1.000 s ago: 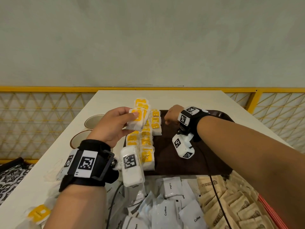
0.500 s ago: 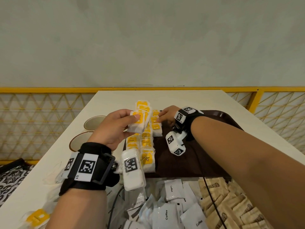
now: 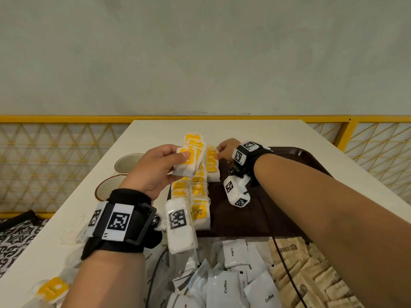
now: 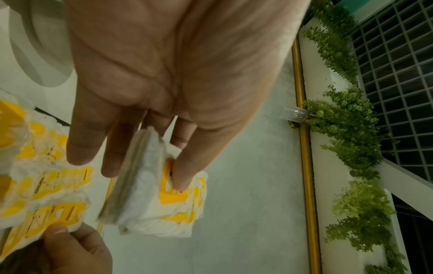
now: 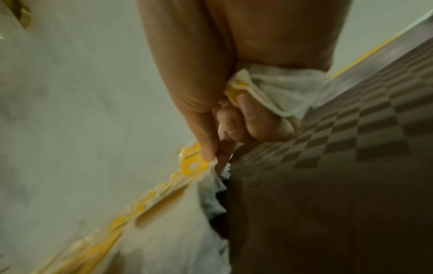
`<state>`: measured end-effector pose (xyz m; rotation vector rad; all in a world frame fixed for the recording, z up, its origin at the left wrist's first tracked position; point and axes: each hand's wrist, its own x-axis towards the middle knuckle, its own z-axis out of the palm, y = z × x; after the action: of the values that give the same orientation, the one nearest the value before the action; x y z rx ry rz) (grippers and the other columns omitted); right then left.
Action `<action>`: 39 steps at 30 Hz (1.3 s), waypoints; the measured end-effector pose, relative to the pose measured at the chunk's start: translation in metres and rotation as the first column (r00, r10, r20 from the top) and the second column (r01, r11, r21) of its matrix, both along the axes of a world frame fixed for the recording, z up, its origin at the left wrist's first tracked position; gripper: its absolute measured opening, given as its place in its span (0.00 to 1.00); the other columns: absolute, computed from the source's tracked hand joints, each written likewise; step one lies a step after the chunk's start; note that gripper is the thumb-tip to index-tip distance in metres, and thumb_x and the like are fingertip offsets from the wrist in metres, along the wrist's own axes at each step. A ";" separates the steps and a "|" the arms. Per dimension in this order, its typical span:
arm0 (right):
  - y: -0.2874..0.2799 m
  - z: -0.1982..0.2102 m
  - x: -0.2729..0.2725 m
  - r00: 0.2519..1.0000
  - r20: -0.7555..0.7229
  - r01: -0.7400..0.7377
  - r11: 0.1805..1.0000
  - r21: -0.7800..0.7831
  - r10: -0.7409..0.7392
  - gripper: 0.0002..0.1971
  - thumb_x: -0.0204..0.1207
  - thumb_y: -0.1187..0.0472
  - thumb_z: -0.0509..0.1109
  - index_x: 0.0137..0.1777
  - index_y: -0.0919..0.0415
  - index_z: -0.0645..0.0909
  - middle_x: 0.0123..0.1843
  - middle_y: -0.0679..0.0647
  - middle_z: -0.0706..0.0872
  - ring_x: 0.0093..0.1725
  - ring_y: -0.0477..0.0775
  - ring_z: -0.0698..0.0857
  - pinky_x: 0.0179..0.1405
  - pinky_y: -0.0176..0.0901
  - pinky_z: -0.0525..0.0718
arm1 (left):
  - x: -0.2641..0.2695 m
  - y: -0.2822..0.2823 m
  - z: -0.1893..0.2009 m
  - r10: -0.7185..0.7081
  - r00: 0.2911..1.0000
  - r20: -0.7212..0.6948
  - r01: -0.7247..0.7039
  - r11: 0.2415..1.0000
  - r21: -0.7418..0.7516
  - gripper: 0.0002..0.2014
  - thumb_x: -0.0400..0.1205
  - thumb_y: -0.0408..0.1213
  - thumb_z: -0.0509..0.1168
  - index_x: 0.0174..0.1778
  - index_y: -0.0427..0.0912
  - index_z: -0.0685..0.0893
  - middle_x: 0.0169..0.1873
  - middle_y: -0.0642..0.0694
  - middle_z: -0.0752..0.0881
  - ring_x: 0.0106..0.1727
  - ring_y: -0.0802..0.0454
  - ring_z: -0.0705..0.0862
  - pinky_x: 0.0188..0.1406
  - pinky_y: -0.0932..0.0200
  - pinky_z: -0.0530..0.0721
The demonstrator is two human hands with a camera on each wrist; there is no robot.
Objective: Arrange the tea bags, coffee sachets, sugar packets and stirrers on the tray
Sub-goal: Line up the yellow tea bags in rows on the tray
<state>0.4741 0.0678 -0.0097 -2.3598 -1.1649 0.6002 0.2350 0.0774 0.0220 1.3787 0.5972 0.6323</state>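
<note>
Fingers [image 4: 84,140] of our left hand [image 3: 153,172] are curled round a small stack of tea bags [image 3: 186,162], thumb on the yellow label, held above the left end of the tray [image 3: 311,161]. Fingers of our right hand [image 3: 226,150] pinch the far corner of one tea bag [image 5: 194,166] at the top of the inner row [image 3: 212,164]; the right wrist view also shows a scrunched bit of white wrapper tucked under the curled fingers, we cannot tell what it is. Tea bags lie overlapped in columns along the tray's left edge, labels up. Coffee sachets [image 3: 224,287] and brown sugar packets [image 3: 311,278] sit in a loose pile on the surface near us, off the tray; one stray tea bag [image 3: 52,288] lies at near left. Two cups [image 3: 111,187] stand left of the tray. No stirrers visible.

Step in hand, we judge: extending the tea bag rows.

- Square the pinched bag with the row below before letting go.
- Feed one bag at a time off the held stack.
- Keep the overlap even and the labels facing one way.
- Watch the strings, they could drag neighbours out of line.
</note>
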 end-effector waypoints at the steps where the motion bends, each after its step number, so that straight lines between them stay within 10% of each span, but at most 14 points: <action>1: 0.001 0.000 -0.001 1.000 0.017 0.011 1.000 0.018 -0.011 0.06 0.76 0.64 0.71 0.50 0.65 0.84 0.30 0.51 0.75 0.30 0.49 0.73 0.35 0.44 0.76 | 0.000 0.000 0.000 -0.002 1.000 0.001 0.002 1.000 -0.001 0.04 0.81 0.31 0.65 0.42 0.39 0.84 0.41 0.42 0.88 0.44 0.48 0.86 0.47 0.55 0.87; 6: 0.004 -0.001 0.000 0.994 0.103 0.044 0.997 -0.067 -0.037 0.09 0.76 0.52 0.72 0.45 0.58 0.86 0.41 0.52 0.83 0.46 0.56 0.84 0.52 0.49 0.84 | 0.000 0.000 0.000 -0.009 1.000 0.003 0.009 1.000 -0.003 0.04 0.81 0.31 0.65 0.42 0.39 0.84 0.40 0.43 0.88 0.42 0.49 0.86 0.46 0.55 0.87; 9: 0.004 0.000 0.007 0.989 0.134 0.081 0.989 -0.121 -0.065 0.16 0.76 0.47 0.71 0.28 0.49 0.81 0.30 0.50 0.81 0.36 0.55 0.84 0.44 0.46 0.82 | 0.000 0.001 -0.001 -0.011 1.000 -0.007 0.011 1.000 -0.002 0.04 0.81 0.31 0.65 0.42 0.40 0.84 0.42 0.42 0.88 0.43 0.49 0.86 0.46 0.55 0.87; 16: -0.009 0.007 -0.002 0.998 0.060 -0.009 0.987 -0.159 0.018 0.28 0.65 0.45 0.80 0.60 0.62 0.85 0.54 0.59 0.88 0.56 0.60 0.86 0.61 0.57 0.84 | 0.002 -0.001 -0.001 -0.011 1.000 -0.016 0.011 1.000 0.004 0.04 0.81 0.30 0.65 0.42 0.39 0.84 0.42 0.41 0.87 0.45 0.47 0.85 0.51 0.52 0.85; 18: -0.013 0.009 -0.002 0.997 0.036 -0.057 0.987 -0.148 0.063 0.27 0.67 0.49 0.80 0.64 0.62 0.83 0.47 0.54 0.86 0.48 0.54 0.85 0.51 0.50 0.86 | 0.002 -0.001 -0.001 -0.005 1.000 -0.019 0.005 1.000 0.006 0.04 0.81 0.30 0.65 0.42 0.39 0.84 0.43 0.41 0.87 0.45 0.47 0.85 0.53 0.50 0.84; 21: -0.021 0.014 -0.004 0.991 0.028 -0.130 0.984 -0.119 0.134 0.22 0.69 0.55 0.79 0.61 0.61 0.82 0.36 0.44 0.76 0.34 0.42 0.75 0.35 0.35 0.75 | 0.001 -0.001 0.000 -0.003 1.000 -0.022 0.003 1.000 0.005 0.04 0.81 0.30 0.65 0.42 0.39 0.84 0.44 0.40 0.87 0.47 0.46 0.85 0.57 0.47 0.83; 27: -0.017 0.018 -0.001 0.993 -0.001 -0.115 0.993 -0.030 0.115 0.07 0.70 0.56 0.79 0.42 0.53 0.83 0.34 0.47 0.81 0.35 0.46 0.79 0.43 0.40 0.81 | 0.001 0.000 -0.001 -0.008 1.000 -0.019 0.008 1.000 0.001 0.04 0.81 0.30 0.65 0.41 0.40 0.83 0.44 0.40 0.87 0.47 0.45 0.85 0.57 0.47 0.83; 32: -0.008 0.007 0.002 0.999 0.006 -0.041 0.999 -0.036 0.041 0.20 0.73 0.55 0.76 0.63 0.63 0.83 0.43 0.50 0.81 0.37 0.48 0.78 0.60 0.51 0.80 | 0.004 0.000 -0.003 -0.013 1.000 -0.028 0.013 1.000 -0.003 0.03 0.81 0.30 0.65 0.42 0.39 0.83 0.43 0.40 0.87 0.45 0.46 0.85 0.53 0.50 0.85; 39: -0.004 -0.002 0.009 0.994 -0.068 0.083 0.996 0.038 -0.080 0.22 0.67 0.60 0.79 0.61 0.65 0.83 0.51 0.58 0.82 0.50 0.57 0.80 0.59 0.53 0.82 | 0.004 0.001 -0.003 -0.013 0.999 -0.029 0.013 1.000 0.000 0.03 0.80 0.30 0.65 0.42 0.39 0.84 0.43 0.40 0.87 0.47 0.45 0.85 0.56 0.47 0.83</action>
<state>0.4831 0.0636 -0.0116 -2.3229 -1.0369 0.6164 0.2391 0.0788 0.0187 1.3930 0.6105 0.6026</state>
